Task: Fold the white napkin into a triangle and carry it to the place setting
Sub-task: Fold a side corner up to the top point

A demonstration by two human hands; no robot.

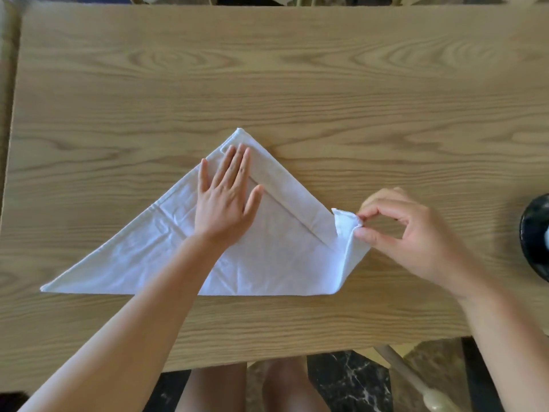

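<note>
Fingers (361, 217) of your right hand (416, 233) pinch the napkin (267, 257) right corner, lifted to fold; left hand (225, 200), fingers spread flat, pins cloth to the table (267, 69).

Wooden table (297, 69), black round object (536, 236) at its right edge, marble floor (350, 379)

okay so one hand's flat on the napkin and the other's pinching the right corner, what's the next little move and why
Probably carry the pinched corner leftward and lay it down. The white napkin is a wide triangle; the left hand pins it flat, while the right hand holds the right corner lifted and curled.
</note>
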